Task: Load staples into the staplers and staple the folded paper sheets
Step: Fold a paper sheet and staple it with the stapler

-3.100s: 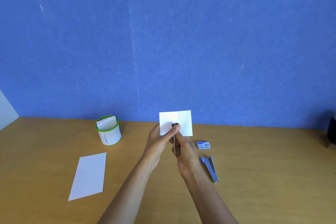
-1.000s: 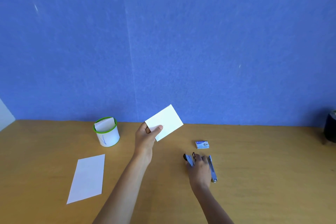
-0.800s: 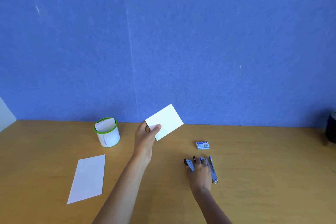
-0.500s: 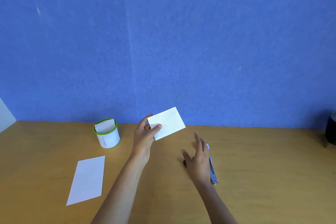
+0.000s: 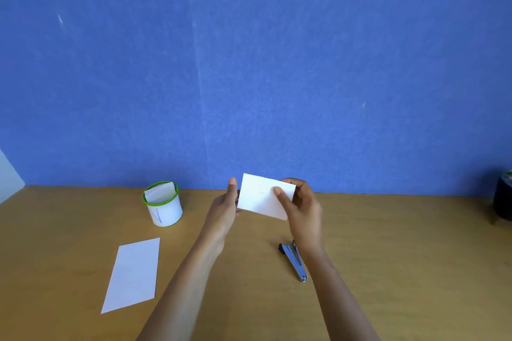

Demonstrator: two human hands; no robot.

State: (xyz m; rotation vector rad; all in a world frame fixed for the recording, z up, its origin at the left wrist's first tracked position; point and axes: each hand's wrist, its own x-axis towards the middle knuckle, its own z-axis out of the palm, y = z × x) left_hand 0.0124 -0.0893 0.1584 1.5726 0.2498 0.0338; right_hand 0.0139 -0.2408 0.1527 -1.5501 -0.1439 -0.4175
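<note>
A small folded white paper [image 5: 260,198] with staple marks near its middle is held up above the table. My left hand [image 5: 225,209] grips its left edge and my right hand [image 5: 300,206] pinches its right side. Below my right wrist two staplers [image 5: 293,259] lie side by side on the wooden table [image 5: 401,257], untouched, partly hidden by my forearm. A second folded white sheet [image 5: 133,274] lies flat at the front left. The staple box is hidden behind my right hand.
A white cup with a green rim [image 5: 163,205] holding folded paper stands at the back left. A dark pot [image 5: 502,202] sits at the far right edge. A blue wall rises behind the table.
My right hand put the stapler down beside the other one, let go, then rose to take the right side of the folded paper. My left hand turned the paper more level.
</note>
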